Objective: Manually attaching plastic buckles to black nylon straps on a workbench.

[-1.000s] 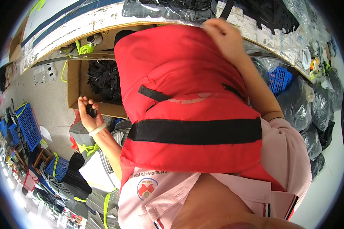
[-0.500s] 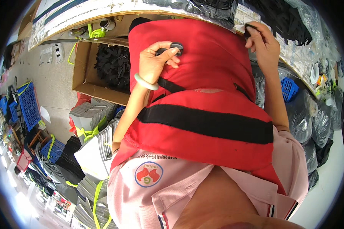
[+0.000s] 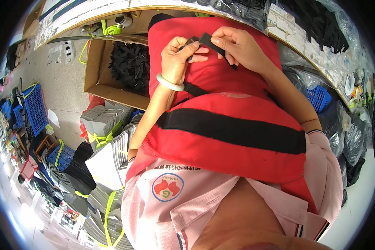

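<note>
Above my lap, covered by a red apron [image 3: 250, 89], both hands are close together. My left hand [image 3: 175, 58], with a pale bangle on its wrist, is closed around a small black plastic piece [image 3: 191, 41], which looks like a buckle; the fingers hide part of it. Pinched in my right hand [image 3: 243, 48] is a short black strap [image 3: 208, 40]. Its near end lies right by the black plastic piece, and its other end hangs below my fingers. Whether the strap passes into the piece, I cannot tell.
An open cardboard box [image 3: 112, 95] of black strap pieces [image 3: 129, 66] stands left of my lap. Ahead runs a worn workbench [image 3: 158, 6], with a heap of black strips [image 3: 327, 27] at its right. Grey stacks tied with yellow-green bands [image 3: 102, 121] stand at left; plastic bags [image 3: 354, 141] lie at right.
My right hand has come down and left from the bench side with the black strap, up to my left hand. My left hand still holds the black plastic piece.
</note>
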Demonstrator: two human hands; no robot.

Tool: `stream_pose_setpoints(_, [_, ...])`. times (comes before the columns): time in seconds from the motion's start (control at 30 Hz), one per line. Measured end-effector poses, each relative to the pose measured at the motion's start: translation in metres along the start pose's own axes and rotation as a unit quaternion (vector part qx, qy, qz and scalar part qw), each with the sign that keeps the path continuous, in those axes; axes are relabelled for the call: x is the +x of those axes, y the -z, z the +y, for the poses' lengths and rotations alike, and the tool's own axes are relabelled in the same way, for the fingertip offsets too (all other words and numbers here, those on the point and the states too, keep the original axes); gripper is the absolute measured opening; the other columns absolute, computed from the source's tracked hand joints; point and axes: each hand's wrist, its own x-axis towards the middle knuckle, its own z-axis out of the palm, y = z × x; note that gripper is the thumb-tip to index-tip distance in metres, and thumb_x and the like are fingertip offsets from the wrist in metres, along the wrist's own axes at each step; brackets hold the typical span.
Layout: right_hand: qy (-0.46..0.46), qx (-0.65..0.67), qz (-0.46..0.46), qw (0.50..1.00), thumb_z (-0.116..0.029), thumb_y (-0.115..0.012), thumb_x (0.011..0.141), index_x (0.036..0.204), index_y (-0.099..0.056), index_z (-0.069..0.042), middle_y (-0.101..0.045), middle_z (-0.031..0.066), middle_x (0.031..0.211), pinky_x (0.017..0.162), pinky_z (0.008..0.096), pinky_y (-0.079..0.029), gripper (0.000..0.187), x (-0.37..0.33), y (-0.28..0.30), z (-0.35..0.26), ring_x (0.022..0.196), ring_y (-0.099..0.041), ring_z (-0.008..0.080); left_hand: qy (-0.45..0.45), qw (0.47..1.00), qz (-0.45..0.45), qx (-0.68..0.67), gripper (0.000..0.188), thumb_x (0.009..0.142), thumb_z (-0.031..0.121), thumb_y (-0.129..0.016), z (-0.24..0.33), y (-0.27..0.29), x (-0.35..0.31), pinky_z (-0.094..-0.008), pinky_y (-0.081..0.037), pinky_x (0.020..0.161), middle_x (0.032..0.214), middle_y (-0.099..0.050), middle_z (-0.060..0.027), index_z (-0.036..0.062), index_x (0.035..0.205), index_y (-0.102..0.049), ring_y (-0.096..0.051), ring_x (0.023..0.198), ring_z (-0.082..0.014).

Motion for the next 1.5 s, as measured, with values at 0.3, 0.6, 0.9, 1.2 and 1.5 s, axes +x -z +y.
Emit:
stream_pose_setpoints(0.3, [-0.053,0.111,-0.034,0.992,-0.023,-0.057,0.094,0.089,-0.060,-0.003,-0.059,0.0020,0.064,0.035,0.0178,-0.033,0.022,0.010,-0.006,0.009,0.043,-0.048,0.0034,-0.064,0.993,-0.009,0.098,0.007,0.088,-0.004,-0.059,-0.011,-0.004,0.005,-0.0295,-0.060,0.061,0.084,-0.065,-0.0129,-0.0066,0.095,-0.057,-0.067,0.069,-0.0202])
stream_pose_setpoints(0.6, [-0.079,0.146,-0.031,0.986,-0.024,-0.055,0.095,0.091,-0.059,-0.001,-0.058,0.0030,0.063,0.034,0.0172,-0.031,0.023,0.008,-0.008,0.015,0.038,-0.044,0.0032,-0.049,0.982,0.003,0.180,0.005,0.088,-0.001,-0.063,-0.015,-0.005,0.001,-0.0219,-0.053,0.050,0.077,-0.065,-0.0079,-0.0048,0.091,-0.064,-0.062,0.059,-0.0126])
stream_pose_setpoints(0.9, [-0.062,0.222,0.017,0.973,-0.022,-0.057,0.093,0.089,-0.059,0.000,-0.059,0.0049,0.066,0.036,0.0197,-0.035,0.022,0.005,-0.014,0.017,0.042,-0.047,0.0061,-0.247,0.856,0.009,0.453,0.015,0.082,0.004,-0.067,-0.021,0.001,0.003,-0.0274,-0.044,0.053,0.067,-0.059,-0.0073,0.0007,0.097,-0.069,-0.055,0.058,-0.0142])
stream_pose_setpoints(1.2, [-0.003,0.279,0.057,0.959,-0.020,-0.058,0.095,0.125,-0.047,-0.001,-0.057,0.0049,0.073,0.040,0.0184,-0.032,0.038,0.006,-0.021,0.027,0.047,-0.043,0.0042,-0.282,0.764,0.037,0.579,0.017,0.081,0.008,-0.065,-0.018,-0.005,-0.003,-0.0399,-0.048,0.060,0.075,-0.062,-0.0149,0.0041,0.098,-0.069,-0.062,0.068,-0.0330])
stream_pose_setpoints(1.5, [0.025,0.212,0.032,0.976,-0.022,-0.059,0.095,0.128,-0.045,-0.002,-0.053,0.0016,0.065,0.041,0.0185,-0.030,0.042,0.011,-0.020,0.036,0.047,-0.040,0.0034,-0.263,0.779,-0.026,0.568,0.013,0.081,0.008,-0.065,-0.017,-0.002,-0.006,-0.0398,-0.048,0.059,0.074,-0.060,-0.0148,0.0049,0.093,-0.068,-0.060,0.066,-0.0330])
